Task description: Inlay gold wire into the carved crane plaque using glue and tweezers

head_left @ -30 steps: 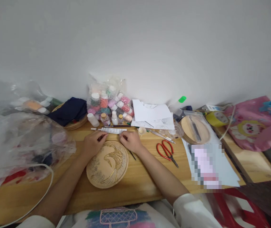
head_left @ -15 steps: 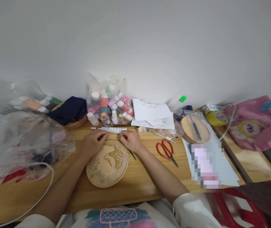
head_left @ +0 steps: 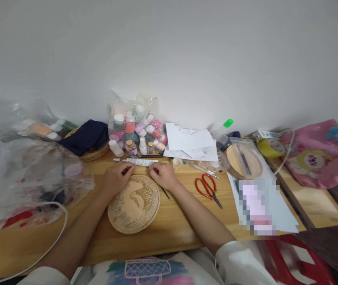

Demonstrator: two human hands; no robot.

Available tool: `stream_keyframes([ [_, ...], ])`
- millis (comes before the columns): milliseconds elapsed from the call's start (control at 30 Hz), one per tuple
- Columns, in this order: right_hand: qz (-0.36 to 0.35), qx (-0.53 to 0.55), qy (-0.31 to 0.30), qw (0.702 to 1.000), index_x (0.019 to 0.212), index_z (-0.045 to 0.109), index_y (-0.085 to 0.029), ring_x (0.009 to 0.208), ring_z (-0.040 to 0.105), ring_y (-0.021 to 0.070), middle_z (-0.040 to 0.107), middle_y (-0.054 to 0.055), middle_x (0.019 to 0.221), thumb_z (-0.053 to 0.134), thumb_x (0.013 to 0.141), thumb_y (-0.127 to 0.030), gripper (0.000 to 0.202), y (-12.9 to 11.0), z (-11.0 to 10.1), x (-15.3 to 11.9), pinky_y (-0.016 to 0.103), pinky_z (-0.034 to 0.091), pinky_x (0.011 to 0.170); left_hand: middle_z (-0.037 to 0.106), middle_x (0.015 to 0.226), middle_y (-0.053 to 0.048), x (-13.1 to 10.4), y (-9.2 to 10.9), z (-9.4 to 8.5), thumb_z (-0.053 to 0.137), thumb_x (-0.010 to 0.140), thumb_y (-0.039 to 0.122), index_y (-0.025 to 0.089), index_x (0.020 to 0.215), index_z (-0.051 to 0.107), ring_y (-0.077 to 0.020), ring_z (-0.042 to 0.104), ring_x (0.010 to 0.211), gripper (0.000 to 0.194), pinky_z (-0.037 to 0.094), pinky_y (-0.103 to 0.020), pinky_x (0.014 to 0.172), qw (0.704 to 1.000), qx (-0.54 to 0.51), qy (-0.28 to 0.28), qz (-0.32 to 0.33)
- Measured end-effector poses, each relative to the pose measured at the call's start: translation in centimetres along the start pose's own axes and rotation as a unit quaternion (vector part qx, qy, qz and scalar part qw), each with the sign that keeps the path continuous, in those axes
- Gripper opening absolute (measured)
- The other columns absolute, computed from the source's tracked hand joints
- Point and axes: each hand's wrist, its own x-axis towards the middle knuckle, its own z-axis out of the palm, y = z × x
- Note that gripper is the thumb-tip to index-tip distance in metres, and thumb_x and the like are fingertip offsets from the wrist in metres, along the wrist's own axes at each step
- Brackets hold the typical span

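A round wooden disc [head_left: 133, 206] with a raised, gold-lined bird design lies flat on the table. My left hand [head_left: 119, 176] is at its upper left edge, thumb and fingers pinched together. At the upper right edge my right hand [head_left: 164, 175] is closed in a similar pinch. Whatever either pinch holds is too small or hidden to make out. Just beyond the fingertips lies a white tube [head_left: 141, 162] with a narrow nozzle pointing left. A thin dark stick [head_left: 165, 192] pokes out beneath my right hand.
Red-handled scissors [head_left: 208, 189] lie to the right. Behind are small bottles [head_left: 131, 148], a plastic bag of colourful jars [head_left: 136, 122] and white papers [head_left: 189, 142]. Crumpled plastic bags [head_left: 32, 170] and a white cable [head_left: 65, 221] take up the left side. A wooden hoop [head_left: 243, 161] sits at right.
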Motion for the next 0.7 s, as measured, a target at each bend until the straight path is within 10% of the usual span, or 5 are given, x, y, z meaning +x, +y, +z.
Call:
stream_keyframes([
  [700,0.002,-0.008,-0.009,1.000,0.073,0.070,-0.018,0.060,0.053,0.0124,0.069,0.002,0.068,0.054,0.089,-0.024,0.023,-0.11,-0.13,0.04,0.025,0.028,0.060,0.075,0.090,-0.004,-0.05,0.02,0.04,0.047,0.090,0.041,0.023,0.085,0.069,-0.0222,0.069,0.084,0.029,0.054,-0.036,0.080,1.000,-0.022,0.011,-0.007],
])
